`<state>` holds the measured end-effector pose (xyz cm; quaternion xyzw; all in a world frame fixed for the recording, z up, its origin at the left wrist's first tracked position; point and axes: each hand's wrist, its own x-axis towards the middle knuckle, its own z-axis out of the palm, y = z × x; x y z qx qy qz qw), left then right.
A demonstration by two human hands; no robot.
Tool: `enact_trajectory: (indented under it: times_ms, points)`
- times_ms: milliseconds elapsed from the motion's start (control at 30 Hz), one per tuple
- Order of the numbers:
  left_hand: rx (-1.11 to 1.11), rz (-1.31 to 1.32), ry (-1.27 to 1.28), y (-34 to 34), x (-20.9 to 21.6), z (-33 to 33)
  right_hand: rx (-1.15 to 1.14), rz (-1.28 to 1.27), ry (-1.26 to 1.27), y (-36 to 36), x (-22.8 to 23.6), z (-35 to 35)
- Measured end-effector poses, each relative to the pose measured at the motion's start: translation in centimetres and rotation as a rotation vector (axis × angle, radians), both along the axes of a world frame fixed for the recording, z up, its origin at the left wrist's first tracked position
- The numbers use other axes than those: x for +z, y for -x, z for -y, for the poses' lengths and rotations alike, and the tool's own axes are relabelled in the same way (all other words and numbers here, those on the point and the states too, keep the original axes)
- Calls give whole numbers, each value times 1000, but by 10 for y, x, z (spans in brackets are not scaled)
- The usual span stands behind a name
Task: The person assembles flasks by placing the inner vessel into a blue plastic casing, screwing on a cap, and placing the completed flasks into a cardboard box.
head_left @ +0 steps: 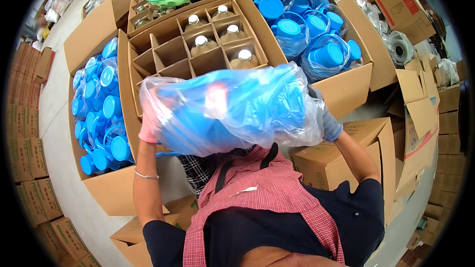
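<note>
A clear plastic bag with large blue plastic pieces inside is held up across my chest, over the near edge of a divided carton. My left hand, in a pink glove, grips its left end; the film covers part of the fingers. At the other end my right hand, in a grey glove, is closed on the bunched film, its fingertips partly hidden. A pale red patch shows through the middle of the bag. Beyond it, the divided carton holds several bottles with white caps, and some of its compartments hold no bottle.
On the left stands a carton of blue handled cups. Another carton at the right holds bagged blue cups. A green basket of small caps sits at the back. Closed cartons stand near my right arm.
</note>
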<state>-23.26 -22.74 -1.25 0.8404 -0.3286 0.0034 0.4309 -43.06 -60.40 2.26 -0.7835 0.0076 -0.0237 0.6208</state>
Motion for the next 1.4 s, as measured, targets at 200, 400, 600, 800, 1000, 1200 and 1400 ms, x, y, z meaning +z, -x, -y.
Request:
enact_trajectory:
  times_ms: [200,400,600,800,1000,1200,1400]
  points:
    - [51,-514,183,-16,17,20,19,-43,-31,2,-58,36]
    - [68,-62,179,13,15,31,159,407,759,1,-43,38]
    - [27,-304,294,-21,-23,-23,218,362,638,-11,-8,34]
    - [111,-391,340,-36,-67,-35,319,322,557,-23,8,42]
    - [240,-224,305,-27,-52,19,387,248,4,-52,-10,111]
    - [-45,-391,409,-3,44,123,-684,582,161,-26,32,125]
    - [-11,-847,371,-20,52,218,252,392,1325,-34,14,3]
